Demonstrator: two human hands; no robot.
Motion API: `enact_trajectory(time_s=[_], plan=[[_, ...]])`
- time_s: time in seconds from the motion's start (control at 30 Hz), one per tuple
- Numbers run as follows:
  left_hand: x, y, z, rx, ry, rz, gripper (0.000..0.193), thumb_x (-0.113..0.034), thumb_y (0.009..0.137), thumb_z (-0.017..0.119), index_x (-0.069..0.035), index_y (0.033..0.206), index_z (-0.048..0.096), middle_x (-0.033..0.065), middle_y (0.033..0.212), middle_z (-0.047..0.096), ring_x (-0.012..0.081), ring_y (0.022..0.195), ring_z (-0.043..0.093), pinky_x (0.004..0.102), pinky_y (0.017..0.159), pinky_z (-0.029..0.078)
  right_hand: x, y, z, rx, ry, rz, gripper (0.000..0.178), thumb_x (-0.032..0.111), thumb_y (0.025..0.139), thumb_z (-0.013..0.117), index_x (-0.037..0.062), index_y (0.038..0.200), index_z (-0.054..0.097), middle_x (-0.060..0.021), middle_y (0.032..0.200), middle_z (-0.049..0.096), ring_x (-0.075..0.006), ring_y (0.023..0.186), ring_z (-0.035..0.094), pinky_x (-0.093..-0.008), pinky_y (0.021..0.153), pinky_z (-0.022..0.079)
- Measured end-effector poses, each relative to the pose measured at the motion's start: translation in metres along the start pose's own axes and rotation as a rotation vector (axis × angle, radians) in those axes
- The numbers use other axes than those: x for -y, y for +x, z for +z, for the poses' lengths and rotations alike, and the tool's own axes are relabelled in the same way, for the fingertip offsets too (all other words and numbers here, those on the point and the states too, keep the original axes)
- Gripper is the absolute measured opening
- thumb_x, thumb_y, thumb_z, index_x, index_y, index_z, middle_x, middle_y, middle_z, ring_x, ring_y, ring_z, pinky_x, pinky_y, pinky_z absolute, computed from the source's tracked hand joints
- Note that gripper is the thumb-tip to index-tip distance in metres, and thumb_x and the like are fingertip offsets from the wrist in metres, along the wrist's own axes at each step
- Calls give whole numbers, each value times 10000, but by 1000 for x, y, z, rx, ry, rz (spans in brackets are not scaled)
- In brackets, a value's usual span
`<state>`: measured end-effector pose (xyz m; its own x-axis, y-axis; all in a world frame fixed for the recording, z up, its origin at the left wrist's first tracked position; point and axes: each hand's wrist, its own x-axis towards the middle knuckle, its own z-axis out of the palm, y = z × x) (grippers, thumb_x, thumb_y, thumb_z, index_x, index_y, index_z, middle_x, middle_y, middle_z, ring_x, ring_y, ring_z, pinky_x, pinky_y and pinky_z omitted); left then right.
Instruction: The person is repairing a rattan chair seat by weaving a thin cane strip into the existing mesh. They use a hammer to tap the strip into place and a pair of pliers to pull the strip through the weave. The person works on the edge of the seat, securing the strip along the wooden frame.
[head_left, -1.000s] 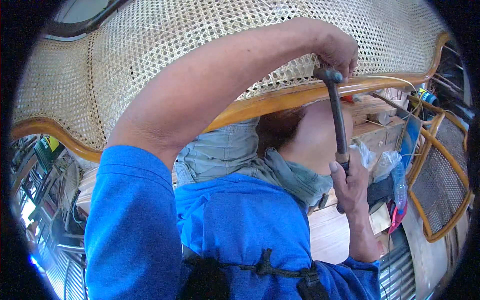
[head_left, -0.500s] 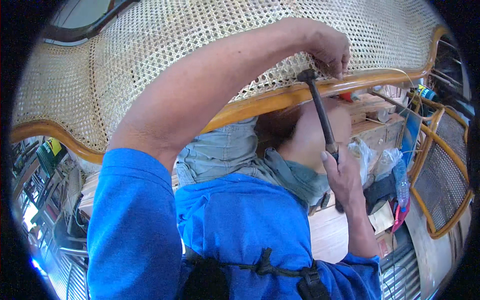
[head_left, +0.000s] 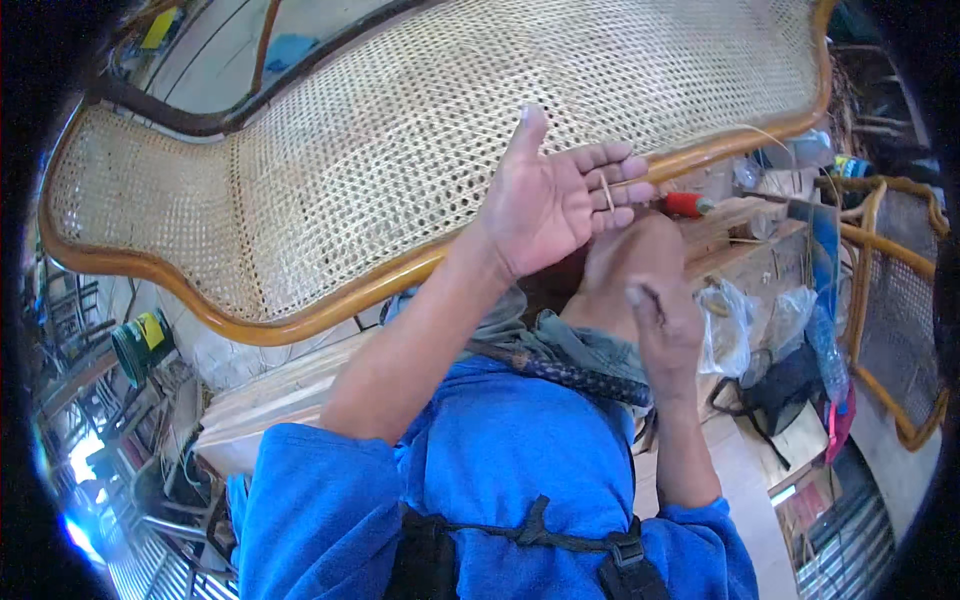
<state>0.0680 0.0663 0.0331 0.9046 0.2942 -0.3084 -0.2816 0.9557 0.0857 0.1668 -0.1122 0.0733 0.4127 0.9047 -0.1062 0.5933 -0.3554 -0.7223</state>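
Note:
My left hand [head_left: 550, 205] is open, palm up with its fingers stretched out, over the front rail of a cane-webbed bench [head_left: 400, 150]. A thin, pale wooden peg [head_left: 606, 192] lies across its fingers. My right hand [head_left: 668, 335] hovers over my right thigh, fingers curled in and thumb raised. Nothing shows in it, though it is slightly blurred. Across my lap rests the hammer [head_left: 570, 374], its dark patterned handle pointing right and its head hidden by clothing and my left forearm.
Beyond my right knee lies a red-handled tool [head_left: 688, 205] beside wooden boards [head_left: 745, 225]. Plastic bags [head_left: 728, 325], a clear bottle [head_left: 826, 355] and a black cloth item [head_left: 785, 392] are at the right. A cane chair [head_left: 895, 310] stands farther right; a green can [head_left: 142, 345] at the left.
My right hand has let go of the hammer, which now lies on my lap. My left hand has drawn back from the cane edge and turned palm up, showing the peg.

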Motion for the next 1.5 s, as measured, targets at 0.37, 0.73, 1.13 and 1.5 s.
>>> enact_trajectory(time_s=[0.37,0.73,1.13,1.5], plan=[[57,7,18,-112,44,28,878,-734,854,164,15,1151,515,126,1110,582,216,982,566,323,901,440,-27,34,21,-319,89,-113,212,-16,769,629,18,968,567,-135,908,576,-298,889,564,-369,777,464],[59,-1,-2,-315,771,-98,257,-260,946,485,-26,949,591,40,834,604,122,744,581,255,675,465,-42,39,12,-195,795,267,113,1,826,607,2,936,631,-1,891,594,-80,842,534,-212,767,429],[72,-13,-1,-282,901,146,116,-103,889,564,0,941,573,-8,785,559,69,821,537,220,708,472,-35,14,17,-187,996,446,66,92,866,629,29,885,633,12,778,609,-47,692,516,-191,633,420],[82,-61,10,-17,1674,117,109,-79,843,619,-12,928,610,37,849,582,97,815,544,250,738,453,-22,-47,-3,94,948,651,127,118,851,619,24,935,635,-1,832,614,-60,754,551,-208,689,443]])
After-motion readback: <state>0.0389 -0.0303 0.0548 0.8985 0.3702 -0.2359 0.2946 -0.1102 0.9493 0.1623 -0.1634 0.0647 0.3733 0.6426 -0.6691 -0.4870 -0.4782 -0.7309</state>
